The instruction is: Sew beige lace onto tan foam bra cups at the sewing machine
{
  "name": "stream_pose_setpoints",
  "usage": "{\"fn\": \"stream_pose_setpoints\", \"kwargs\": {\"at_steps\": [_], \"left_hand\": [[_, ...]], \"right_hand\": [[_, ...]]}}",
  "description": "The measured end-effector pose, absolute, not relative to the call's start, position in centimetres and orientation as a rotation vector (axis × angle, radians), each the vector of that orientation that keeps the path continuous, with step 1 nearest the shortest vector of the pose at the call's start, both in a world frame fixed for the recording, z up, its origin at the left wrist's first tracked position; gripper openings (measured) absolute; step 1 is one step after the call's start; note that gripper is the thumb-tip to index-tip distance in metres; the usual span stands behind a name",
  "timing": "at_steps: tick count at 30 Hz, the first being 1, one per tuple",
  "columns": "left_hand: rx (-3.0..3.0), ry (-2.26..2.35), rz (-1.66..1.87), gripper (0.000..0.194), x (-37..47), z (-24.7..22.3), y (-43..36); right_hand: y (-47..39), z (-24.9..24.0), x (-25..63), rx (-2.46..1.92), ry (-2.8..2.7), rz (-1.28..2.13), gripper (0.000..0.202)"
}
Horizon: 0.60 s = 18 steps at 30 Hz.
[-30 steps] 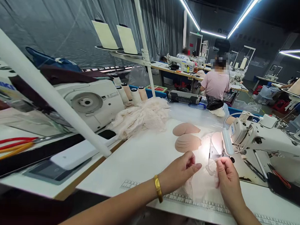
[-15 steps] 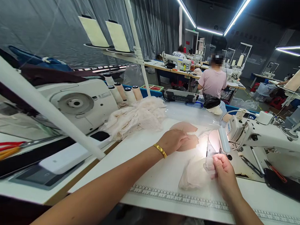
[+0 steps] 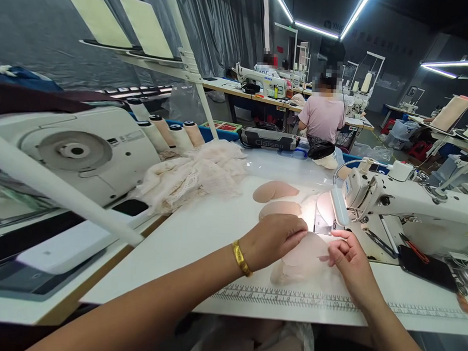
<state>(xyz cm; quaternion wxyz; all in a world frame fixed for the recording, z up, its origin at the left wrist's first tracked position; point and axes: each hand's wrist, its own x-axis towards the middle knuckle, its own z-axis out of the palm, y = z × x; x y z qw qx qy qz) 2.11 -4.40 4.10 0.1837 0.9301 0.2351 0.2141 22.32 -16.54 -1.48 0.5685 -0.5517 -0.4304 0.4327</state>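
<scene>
My left hand, with a gold bracelet at the wrist, has its fingers closed on the left edge of a pale pink curved fabric piece. My right hand pinches the right edge of that piece, thumb against fingers, just in front of the sewing machine's needle area. Under the piece lies more sheer pale fabric. Beyond my left hand, two beige-pink cup-shaped pieces rest on the table. The lit sewing machine stands at the right, with another pale piece beside its lamp.
A ruler strip runs along the table's front edge. Tweezers and a black tray lie at right. White lace is heaped at left, near thread cones and another machine. A person sits farther back.
My left hand has come from the cup-shaped pieces toward my right hand, and a pale pink piece is now stretched between them. The view has shifted somewhat to the right.
</scene>
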Motion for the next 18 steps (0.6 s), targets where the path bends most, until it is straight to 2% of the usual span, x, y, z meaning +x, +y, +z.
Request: {"fn": "stream_pose_setpoints", "kwargs": {"at_steps": [2,3,6,7,10,12,16,18], "left_hand": [[2.607,0.625,0.563,0.015,2.7,4.2,-4.2],[2.576,0.561,0.539,0.021,2.9,4.4,-4.1],[2.384,0.249,0.333,0.062,3.6,6.0,-3.6],[2.305,0.159,0.219,0.064,3.8,6.5,-3.4],[2.192,0.113,-0.015,0.033,4.2,7.6,-2.6],[2.272,0.226,0.043,0.015,4.0,7.6,-2.3],[2.755,0.387,0.604,0.012,3.0,5.9,-2.9],[3.063,0.357,0.781,0.018,2.7,4.6,-3.6]], "right_hand": [[-16.9,-0.7,22.1,-1.332,-1.174,0.914,0.041],[-17.2,-0.2,22.0,-1.343,-1.271,0.846,0.035],[-18.0,1.5,21.7,-1.346,-1.618,0.585,0.026],[-18.2,2.0,21.6,-1.325,-1.729,0.482,0.027],[-18.5,3.3,21.8,-1.232,-1.926,0.144,0.034],[-18.3,3.5,22.0,-1.183,-1.926,-0.075,0.04],[-16.9,2.2,22.8,-1.122,-1.862,-0.388,0.05],[-15.8,0.7,23.6,-1.119,-1.901,-0.485,0.045]]}}
